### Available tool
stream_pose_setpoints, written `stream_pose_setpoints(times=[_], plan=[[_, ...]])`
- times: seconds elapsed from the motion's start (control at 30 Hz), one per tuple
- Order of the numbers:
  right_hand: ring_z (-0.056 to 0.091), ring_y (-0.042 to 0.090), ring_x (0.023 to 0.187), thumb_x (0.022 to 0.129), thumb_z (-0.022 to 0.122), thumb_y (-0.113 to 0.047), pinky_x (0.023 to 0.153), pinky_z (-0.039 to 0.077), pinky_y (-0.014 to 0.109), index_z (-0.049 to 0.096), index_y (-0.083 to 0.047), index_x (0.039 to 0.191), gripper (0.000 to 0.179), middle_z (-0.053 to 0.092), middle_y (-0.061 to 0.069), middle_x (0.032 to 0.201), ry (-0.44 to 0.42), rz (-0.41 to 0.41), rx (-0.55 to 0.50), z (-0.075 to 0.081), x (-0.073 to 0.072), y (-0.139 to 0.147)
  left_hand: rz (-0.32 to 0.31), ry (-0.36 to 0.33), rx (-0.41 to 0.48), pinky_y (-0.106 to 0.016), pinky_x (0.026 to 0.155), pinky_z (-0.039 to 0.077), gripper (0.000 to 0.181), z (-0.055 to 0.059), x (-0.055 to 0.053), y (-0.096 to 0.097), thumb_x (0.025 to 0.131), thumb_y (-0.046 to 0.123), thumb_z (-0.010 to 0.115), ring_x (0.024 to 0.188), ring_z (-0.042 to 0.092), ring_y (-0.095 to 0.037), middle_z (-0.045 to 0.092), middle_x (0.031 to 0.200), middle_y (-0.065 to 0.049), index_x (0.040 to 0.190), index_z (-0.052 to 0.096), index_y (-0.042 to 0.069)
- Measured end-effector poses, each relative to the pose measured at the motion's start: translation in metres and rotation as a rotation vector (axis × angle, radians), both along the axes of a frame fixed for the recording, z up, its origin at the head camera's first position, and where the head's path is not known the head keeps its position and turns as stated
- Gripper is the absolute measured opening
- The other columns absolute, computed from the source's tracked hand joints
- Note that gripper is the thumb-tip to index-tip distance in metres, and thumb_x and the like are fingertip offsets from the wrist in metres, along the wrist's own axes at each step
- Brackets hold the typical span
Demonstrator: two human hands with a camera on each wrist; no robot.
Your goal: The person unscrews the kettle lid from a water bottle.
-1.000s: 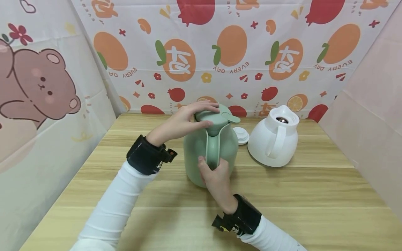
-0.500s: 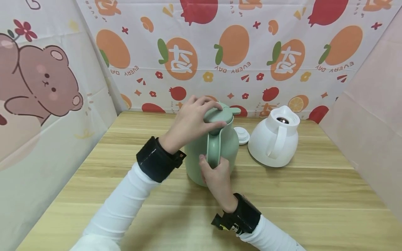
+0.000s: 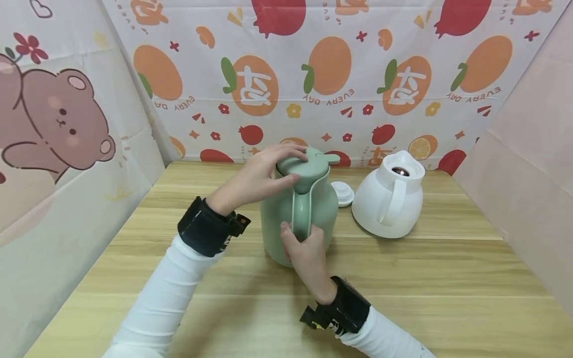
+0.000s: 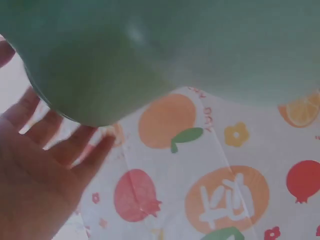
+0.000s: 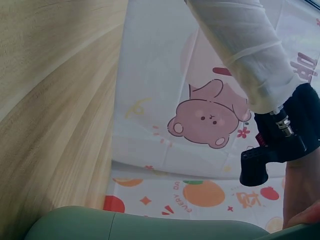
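Currently, green vacuum jug: we have it (image 3: 275,221) upright on the wood-grain table (image 3: 429,283), toward the far middle, its handle facing us.
Green lid: we see it (image 3: 312,170) seated on the jug's mouth, a small tab (image 3: 333,158) pointing right.
Left hand: we lay it (image 3: 257,176) over the lid from the left, fingers spread, thumb toward the near side; we cannot tell whether it squeezes.
Right hand: we grip the lower part of the handle (image 3: 302,211) with it (image 3: 309,254), just below and apart from the left hand.
White jug: we find it (image 3: 387,209) right of the green one, upright, mouth uncovered, handle on the near side.
White lid: we see it (image 3: 343,193) flat on the table between the jugs.
Backdrop: we face a fruit-printed cloth (image 3: 331,67) on the far side, with a bear-printed cloth (image 3: 67,122) at left.
Wrists: we wear black straps (image 3: 203,228) over white sleeves (image 3: 154,303).
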State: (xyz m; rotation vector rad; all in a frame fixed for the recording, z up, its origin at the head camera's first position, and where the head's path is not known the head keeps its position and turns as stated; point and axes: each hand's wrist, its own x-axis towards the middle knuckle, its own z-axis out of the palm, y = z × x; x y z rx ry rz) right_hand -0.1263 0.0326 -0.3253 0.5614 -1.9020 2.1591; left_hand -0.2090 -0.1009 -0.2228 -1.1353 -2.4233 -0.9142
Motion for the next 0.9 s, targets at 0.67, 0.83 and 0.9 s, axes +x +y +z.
stream_pose_setpoints(times=[0.67,0.83,0.9], plan=[[0.033,0.016,0.036,0.092,0.053,-0.008,0.039,0.029,0.025,0.043,-0.003,0.059,0.035,0.035,0.004,0.043,-0.015,-0.001,-0.001,0.0,0.001,-0.001,0.174,0.1,-0.029,-0.036,0.076,0.037,0.034,-0.002,0.007,0.008,0.079,0.036,0.072,0.094,0.041,-0.022,0.056,0.114,-0.003,0.107,0.066,0.018],[0.033,0.018,0.035,0.092,0.054,-0.015,0.038,0.029,0.027,0.043,-0.004,0.059,0.036,0.035,0.005,0.043,0.016,-0.005,-0.006,-0.004,-0.001,-0.001,0.249,0.155,-0.031,-0.034,0.073,0.035,0.036,-0.002,0.01,0.015,0.075,0.04,0.074,0.088,0.04,-0.021,0.057,0.107,-0.003,0.104,0.068,0.019],[0.033,0.018,0.035,0.092,0.054,-0.016,0.037,0.029,0.027,0.043,-0.004,0.059,0.037,0.035,0.006,0.043,0.025,-0.007,-0.004,-0.003,-0.001,-0.002,0.276,0.212,-0.016,-0.034,0.071,0.034,0.038,-0.003,0.01,0.018,0.072,0.042,0.076,0.085,0.04,-0.021,0.058,0.102,-0.003,0.1,0.069,0.018]])
